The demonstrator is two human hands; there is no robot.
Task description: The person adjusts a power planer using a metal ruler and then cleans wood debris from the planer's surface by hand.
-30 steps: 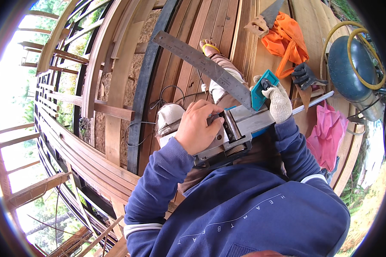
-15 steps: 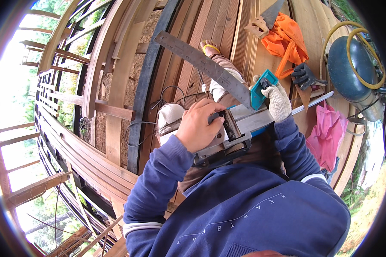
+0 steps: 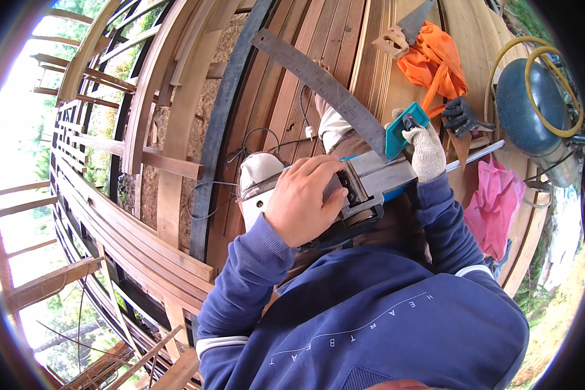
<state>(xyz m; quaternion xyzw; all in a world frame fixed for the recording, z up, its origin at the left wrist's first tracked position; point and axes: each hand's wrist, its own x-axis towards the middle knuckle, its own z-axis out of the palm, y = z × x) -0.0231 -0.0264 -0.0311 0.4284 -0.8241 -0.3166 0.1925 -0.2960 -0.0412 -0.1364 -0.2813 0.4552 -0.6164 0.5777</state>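
An electric planer (image 3: 385, 174) with a flat metal sole and some blue on its body lies upturned across my lap. My bare left hand (image 3: 305, 203) grips it beside the cutter opening, fingers over the far side and thumb on the near side. What lies beneath the palm is hidden. In a white knit glove, my right hand (image 3: 428, 155) is closed round the teal handle of a try square (image 3: 328, 88). The square's long steel blade slants up to the left, its handle end close to the planer's sole.
Wooden decking boards (image 3: 286, 84) run under my legs. A handsaw (image 3: 406, 32), orange cloth (image 3: 435, 62), dark glove (image 3: 465, 117) and pink cloth (image 3: 495, 205) lie to the right. Beyond stands a dark green tank (image 3: 530, 97) with a yellow hose. A cable (image 3: 260, 140) loops near my knee.
The try square's blade has shifted slightly up and right, now covering most of my foot. My left hand has resettled on the planer, its fingers reaching farther over the cutter area.
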